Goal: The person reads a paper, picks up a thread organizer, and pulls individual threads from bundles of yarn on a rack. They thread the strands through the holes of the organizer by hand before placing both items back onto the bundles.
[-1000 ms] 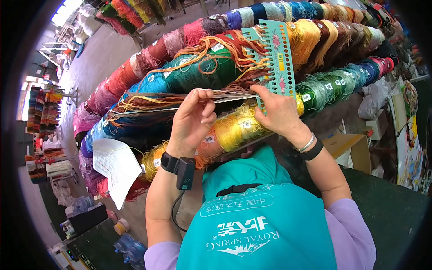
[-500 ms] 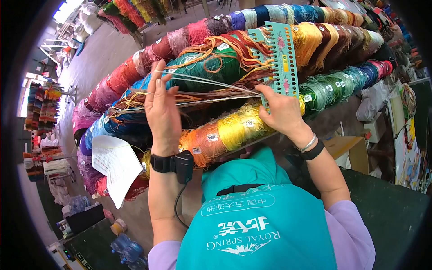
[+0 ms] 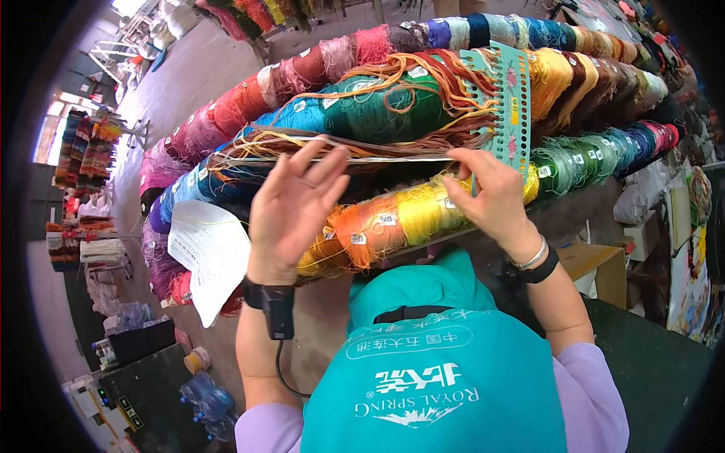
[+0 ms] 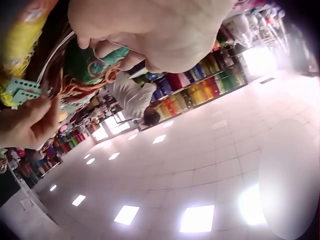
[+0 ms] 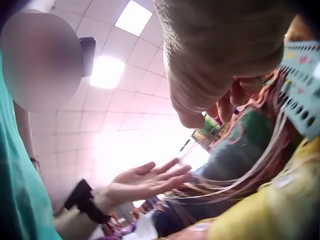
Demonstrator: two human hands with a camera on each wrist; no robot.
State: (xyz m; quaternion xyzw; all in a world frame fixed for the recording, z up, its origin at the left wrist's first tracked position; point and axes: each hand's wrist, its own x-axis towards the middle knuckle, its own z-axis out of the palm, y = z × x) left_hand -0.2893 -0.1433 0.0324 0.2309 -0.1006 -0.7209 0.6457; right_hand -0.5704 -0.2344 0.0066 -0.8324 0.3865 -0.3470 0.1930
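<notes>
In the head view, white threads (image 3: 393,159) run nearly level from the punched green thread card (image 3: 513,113) toward the left. My right hand (image 3: 495,198) curls beside the card's lower edge and pinches these threads between thumb and forefinger. Left of it, my left hand (image 3: 291,208) is spread palm up, its fingers overlapping the thread bundle. The right wrist view shows that left hand (image 5: 145,182) with straight fingers, close to the white strands. Brown, orange and yellow threads (image 3: 408,140) hang from the card's holes across the wound skeins.
Rows of labelled skeins (image 3: 423,208) in many colours fill the rack ahead. A printed white sheet (image 3: 208,253) hangs at its left end. An open cardboard box (image 3: 593,268) stands at the right, and plastic bottles (image 3: 208,404) lie at lower left.
My left hand rose from beside the threads with the white strands drawn up over its fingers, then came down and spread. The right hand stays by the card. The head view shifted slightly.
</notes>
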